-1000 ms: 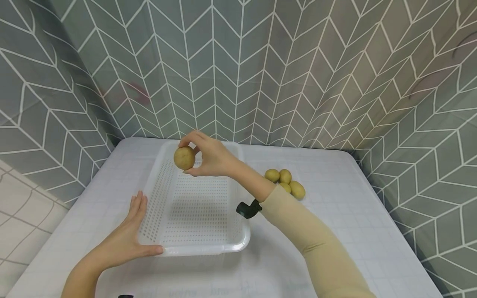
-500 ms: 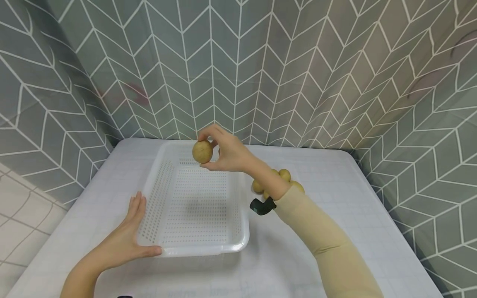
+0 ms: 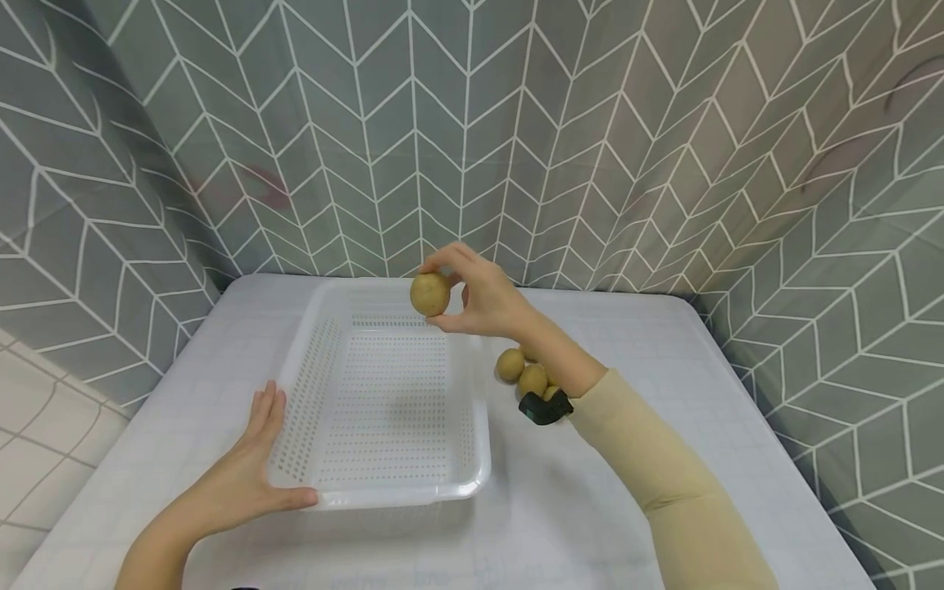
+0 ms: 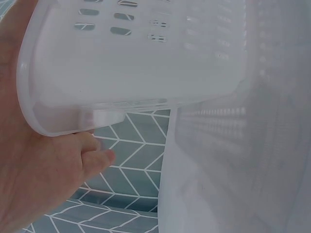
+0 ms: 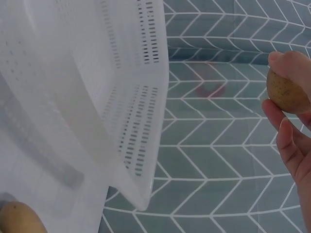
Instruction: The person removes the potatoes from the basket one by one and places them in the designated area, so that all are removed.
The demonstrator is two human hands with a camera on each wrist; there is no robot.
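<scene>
A round yellow-brown potato [image 3: 430,294] is pinched between the thumb and fingers of my right hand [image 3: 483,297], raised over the far right part of a white perforated plastic basket [image 3: 481,442]. The right wrist view shows the same potato [image 5: 287,92] with fingertips on both sides of it. No potatoes show inside the basket. My left hand [image 3: 247,471] rests against the basket's near left corner, fingers extended along the side and thumb on the rim. In the left wrist view that hand [image 4: 43,165] lies along the basket's rim [image 4: 29,97].
Several more potatoes [image 3: 510,365] lie in a cluster on the white-covered table [image 3: 664,393], right of the basket and partly hidden by my right forearm. A grey-green curtain with white chevron lines [image 3: 472,147] stands behind the table and at both sides.
My right hand has moved right with the potato, from the basket's far left part to its far right. The forearm uncovers different potatoes. My left hand stays at the corner.
</scene>
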